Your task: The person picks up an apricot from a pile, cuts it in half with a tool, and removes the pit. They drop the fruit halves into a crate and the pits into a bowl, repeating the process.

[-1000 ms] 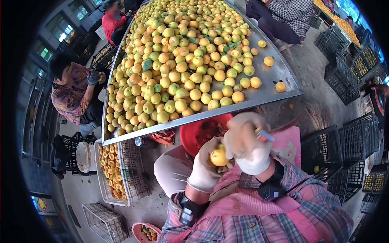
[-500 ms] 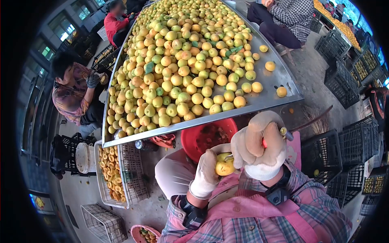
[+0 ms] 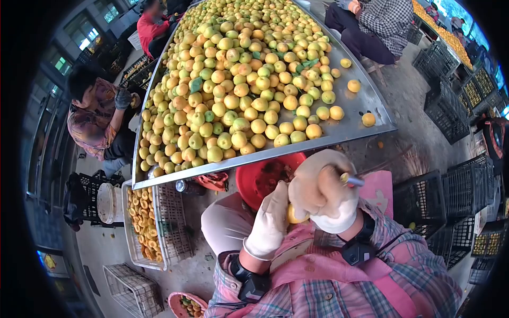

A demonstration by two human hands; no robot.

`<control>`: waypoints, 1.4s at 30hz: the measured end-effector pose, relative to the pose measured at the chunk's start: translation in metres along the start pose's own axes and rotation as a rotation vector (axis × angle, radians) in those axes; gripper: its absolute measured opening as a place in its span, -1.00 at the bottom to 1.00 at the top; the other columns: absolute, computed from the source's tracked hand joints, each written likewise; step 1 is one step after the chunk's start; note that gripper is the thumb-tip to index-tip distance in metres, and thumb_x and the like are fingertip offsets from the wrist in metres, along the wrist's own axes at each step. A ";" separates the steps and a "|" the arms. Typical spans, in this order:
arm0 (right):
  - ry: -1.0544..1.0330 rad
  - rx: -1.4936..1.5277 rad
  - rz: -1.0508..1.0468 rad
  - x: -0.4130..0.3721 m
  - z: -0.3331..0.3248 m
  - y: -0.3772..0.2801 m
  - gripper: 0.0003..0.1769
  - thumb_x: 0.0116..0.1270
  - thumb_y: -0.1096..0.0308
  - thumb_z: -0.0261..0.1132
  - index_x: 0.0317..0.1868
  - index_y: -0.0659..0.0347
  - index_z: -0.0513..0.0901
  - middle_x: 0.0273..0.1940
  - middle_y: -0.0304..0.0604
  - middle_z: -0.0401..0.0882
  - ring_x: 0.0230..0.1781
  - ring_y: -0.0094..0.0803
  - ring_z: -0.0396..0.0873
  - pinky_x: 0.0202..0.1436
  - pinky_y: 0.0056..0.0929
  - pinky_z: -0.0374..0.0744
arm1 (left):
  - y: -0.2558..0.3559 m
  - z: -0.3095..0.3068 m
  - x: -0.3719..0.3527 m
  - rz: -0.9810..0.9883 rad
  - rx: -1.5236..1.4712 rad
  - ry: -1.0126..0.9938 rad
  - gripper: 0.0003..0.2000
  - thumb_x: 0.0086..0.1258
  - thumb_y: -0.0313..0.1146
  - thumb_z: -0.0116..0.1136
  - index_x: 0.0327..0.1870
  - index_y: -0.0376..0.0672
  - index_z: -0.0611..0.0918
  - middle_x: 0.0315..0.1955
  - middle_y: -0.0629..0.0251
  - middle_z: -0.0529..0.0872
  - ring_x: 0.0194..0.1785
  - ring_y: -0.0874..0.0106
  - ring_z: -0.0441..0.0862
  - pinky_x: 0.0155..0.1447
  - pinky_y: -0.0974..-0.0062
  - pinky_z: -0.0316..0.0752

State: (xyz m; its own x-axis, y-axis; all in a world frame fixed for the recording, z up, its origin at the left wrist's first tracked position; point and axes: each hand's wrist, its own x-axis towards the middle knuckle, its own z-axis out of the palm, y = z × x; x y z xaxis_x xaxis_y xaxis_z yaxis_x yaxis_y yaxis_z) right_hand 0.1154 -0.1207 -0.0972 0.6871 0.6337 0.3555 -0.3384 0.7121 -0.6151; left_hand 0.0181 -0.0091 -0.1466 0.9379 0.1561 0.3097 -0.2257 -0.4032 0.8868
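Observation:
My left hand point(image 3: 270, 220), in a pale glove, has its fingers round a yellow fruit point(image 3: 297, 213), most of which is hidden. Just to the right, my gloved right hand point(image 3: 324, 190) is closed round a slim tool with a bluish handle end point(image 3: 352, 180); motion blurs its fingers, and the tool's far end is hidden. Both hands meet at the fruit in front of a red basin point(image 3: 252, 180) with dark scraps in it. Beyond them, a metal table point(image 3: 366, 132) bears a large heap of yellow-green fruits point(image 3: 233, 95).
A white crate point(image 3: 172, 228) of halved fruits stands at the left, near a white bucket point(image 3: 108, 203). A pink basket point(image 3: 177, 302) sits at the bottom. Black crates point(image 3: 421, 199) are stacked at the right. Co-workers point(image 3: 95, 114) sit around the table.
My right hand has shifted slightly left and turned over the fruit, which is now more covered. My left hand's fingers have straightened upward somewhat.

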 end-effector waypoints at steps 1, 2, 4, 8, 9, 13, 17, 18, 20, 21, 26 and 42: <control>0.054 0.065 -0.066 0.003 0.013 -0.005 -0.74 0.52 0.40 -0.01 -0.09 0.42 0.56 -0.70 -0.41 0.21 -0.77 -0.63 0.13 -0.64 -0.55 0.20 | 0.001 0.002 -0.002 -0.169 -0.257 -0.006 -0.52 0.20 -0.58 0.13 0.20 -0.36 0.42 -0.08 -0.08 0.62 -0.07 -0.01 0.61 -0.03 0.28 0.54; 0.060 0.104 -0.066 0.004 0.013 -0.009 -0.72 0.52 0.37 -0.01 -0.09 0.42 0.56 -0.71 -0.41 0.19 -0.77 -0.61 0.11 -0.65 -0.54 0.20 | 0.003 0.003 -0.002 -0.166 -0.254 0.000 -0.52 0.20 -0.58 0.13 0.20 -0.36 0.42 -0.08 -0.08 0.62 -0.07 -0.01 0.61 -0.03 0.28 0.54; 0.066 0.143 -0.072 0.006 0.013 -0.011 -0.71 0.53 0.35 -0.01 -0.09 0.42 0.56 -0.71 -0.41 0.17 -0.78 -0.59 0.10 -0.65 -0.54 0.19 | 0.013 0.002 0.000 -0.318 -0.377 0.005 -0.54 0.17 -0.57 0.18 0.15 -0.35 0.44 -0.10 -0.04 0.62 -0.07 0.02 0.62 -0.03 0.31 0.53; 0.037 0.099 -0.036 0.000 0.004 -0.003 -0.77 0.49 0.40 0.07 -0.10 0.40 0.59 -0.68 -0.42 0.22 -0.75 -0.64 0.12 -0.64 -0.55 0.15 | 0.018 0.000 0.007 0.033 -0.024 -0.008 -0.54 0.04 -0.53 0.31 0.04 -0.29 0.51 -0.11 0.04 0.62 -0.06 0.03 0.62 0.00 0.33 0.52; -0.005 0.015 0.036 -0.003 0.000 -0.002 -0.79 0.47 0.43 0.10 -0.11 0.39 0.60 -0.67 -0.42 0.24 -0.73 -0.65 0.12 -0.63 -0.56 0.14 | 0.018 0.000 0.007 0.029 -0.026 -0.008 -0.54 0.04 -0.53 0.31 0.04 -0.29 0.51 -0.11 0.04 0.62 -0.06 0.03 0.62 0.00 0.33 0.52; 0.095 -0.285 0.125 0.003 0.017 -0.011 -0.70 0.45 0.25 0.16 -0.26 0.38 0.58 -0.71 -0.34 0.29 -0.73 -0.54 0.28 -0.62 -0.47 0.26 | 0.013 0.002 0.001 0.053 0.127 0.082 -0.50 -0.09 -0.63 0.33 0.00 -0.24 0.54 -0.14 0.02 0.63 -0.10 -0.05 0.59 -0.02 0.21 0.50; 0.036 -0.349 0.242 0.010 0.009 0.000 -0.76 0.43 0.34 0.14 -0.17 0.40 0.59 -0.68 -0.35 0.33 -0.74 -0.67 0.24 -0.64 -0.61 0.21 | 0.001 0.001 -0.008 -0.131 0.043 0.013 -0.54 -0.03 -0.60 0.35 -0.01 -0.22 0.55 -0.13 0.09 0.63 -0.01 0.15 0.63 0.06 0.33 0.52; 0.040 -0.413 0.396 0.009 0.012 -0.006 -0.82 0.36 0.35 0.20 -0.18 0.29 0.62 -0.67 -0.33 0.36 -0.72 -0.53 0.34 -0.60 -0.50 0.32 | -0.002 0.002 -0.011 -0.120 0.083 0.014 -0.53 -0.02 -0.59 0.35 0.00 -0.22 0.55 -0.13 0.11 0.63 -0.01 0.18 0.63 0.05 0.36 0.53; -0.081 -0.594 0.235 0.007 0.006 -0.002 -0.86 0.31 0.38 0.22 -0.21 0.25 0.64 -0.50 -0.27 0.52 -0.51 -0.47 0.50 -0.37 -0.49 0.44 | -0.003 0.005 -0.015 -0.180 -0.065 -0.013 -0.49 -0.02 -0.62 0.34 0.06 -0.22 0.54 -0.11 0.16 0.65 0.00 0.21 0.64 0.06 0.36 0.53; -0.207 -0.774 0.066 0.007 0.002 0.000 -0.89 0.27 0.41 0.24 -0.25 0.22 0.67 -0.34 -0.20 0.68 -0.29 -0.42 0.67 -0.14 -0.48 0.55 | -0.005 0.007 -0.016 -0.235 -0.215 -0.036 -0.44 -0.03 -0.66 0.32 0.12 -0.22 0.54 -0.09 0.20 0.66 0.01 0.23 0.64 0.07 0.36 0.53; -0.519 -0.681 -0.028 0.001 -0.001 0.006 -0.87 0.25 0.44 0.27 -0.22 0.28 0.63 -0.30 -0.08 0.66 -0.37 -0.23 0.66 -0.29 -0.43 0.56 | 0.011 0.008 0.010 -0.006 -0.588 -0.004 -0.71 0.01 -0.47 0.22 -0.18 -0.18 0.55 -0.29 0.26 0.62 -0.16 0.29 0.59 -0.10 0.39 0.48; -0.039 0.215 0.020 0.001 -0.005 0.008 -0.58 0.53 0.09 0.06 -0.19 0.36 0.57 -0.71 -0.38 0.23 -0.75 -0.54 0.23 -0.63 -0.50 0.30 | 0.005 0.009 -0.014 -0.561 -0.926 -0.059 -0.10 0.28 0.54 -0.34 0.22 -0.20 0.43 -0.38 0.39 0.63 -0.47 0.68 0.48 -0.47 0.79 0.24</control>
State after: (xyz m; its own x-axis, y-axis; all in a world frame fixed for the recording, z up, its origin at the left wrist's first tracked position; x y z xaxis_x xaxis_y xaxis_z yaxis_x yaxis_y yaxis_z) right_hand 0.1168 -0.1154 -0.1053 0.6545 0.6569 0.3743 -0.4840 0.7444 -0.4600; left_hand 0.0065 -0.0216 -0.1498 0.9751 0.0524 -0.2154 0.1512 0.5536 0.8190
